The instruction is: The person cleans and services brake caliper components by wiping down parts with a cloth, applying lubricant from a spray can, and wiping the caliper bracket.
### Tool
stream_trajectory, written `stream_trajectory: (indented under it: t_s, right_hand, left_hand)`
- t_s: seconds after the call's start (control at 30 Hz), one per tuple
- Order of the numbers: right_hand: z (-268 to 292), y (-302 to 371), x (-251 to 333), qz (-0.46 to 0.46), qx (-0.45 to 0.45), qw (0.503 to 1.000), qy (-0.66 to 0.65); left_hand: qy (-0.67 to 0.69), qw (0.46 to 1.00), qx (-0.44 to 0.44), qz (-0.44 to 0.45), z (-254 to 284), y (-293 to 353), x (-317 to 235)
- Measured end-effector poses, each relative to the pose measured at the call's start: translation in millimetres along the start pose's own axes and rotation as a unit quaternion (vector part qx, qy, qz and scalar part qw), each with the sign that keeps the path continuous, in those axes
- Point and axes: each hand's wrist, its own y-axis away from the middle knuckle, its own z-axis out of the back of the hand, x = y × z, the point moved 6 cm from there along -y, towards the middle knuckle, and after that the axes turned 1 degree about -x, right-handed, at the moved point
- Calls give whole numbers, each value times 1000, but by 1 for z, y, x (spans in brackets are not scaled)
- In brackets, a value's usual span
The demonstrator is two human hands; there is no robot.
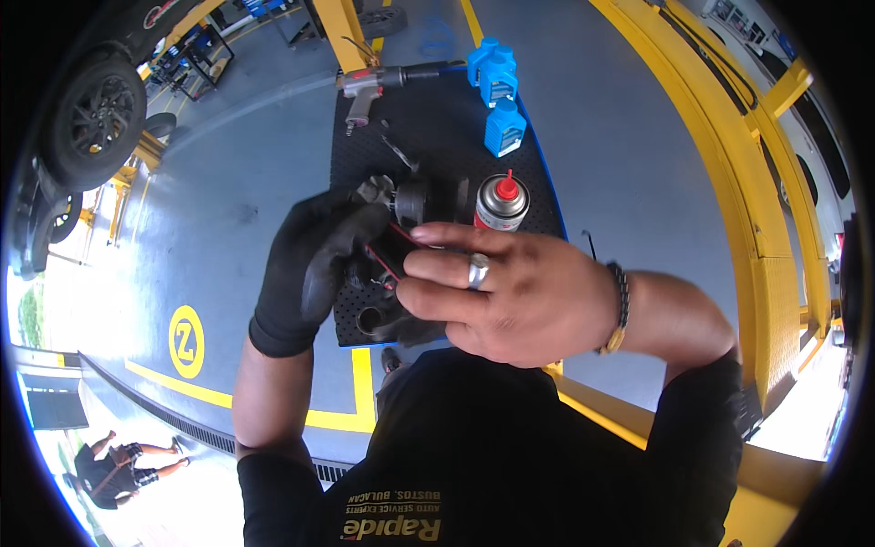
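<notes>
grey floor (246, 246) bearing a yellow circular marking (186, 341) between eight and nine o'clock; yellow steel frame (725, 146) at two o'clock; slotted drain (205, 436) at eight; daylit opening (23, 278) with greenery (35, 314) at nine.

Over the black tabletop (437, 117), the gloved left hand (324, 246) and the bare right hand (515, 296) are holding a dark, red-edged object (393, 248), while a red-nozzled can (502, 201) is standing just beyond the right hand and three blue bottles (505, 129) farther back.
</notes>
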Motion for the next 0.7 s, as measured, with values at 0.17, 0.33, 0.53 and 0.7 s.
stream_trajectory:
  t_s: [0.17,0.33,0.53,0.7]
  right_hand:
    - [7,-36,-32,76,145,955,-248]
    - [14,-82,-42,50,136,986,-79]
    - [20,-98,-12,181,159,970,-25]
    - [-14,-117,-74,60,270,961,1]
  left_hand:
    - [132,978,34,161,26,-20,6]
    - [92,993,58,48,50,-49,-12]
    - [-59,994,42,-82,75,-73,-18]
    - [-21,994,87,-63,77,-80,-42]
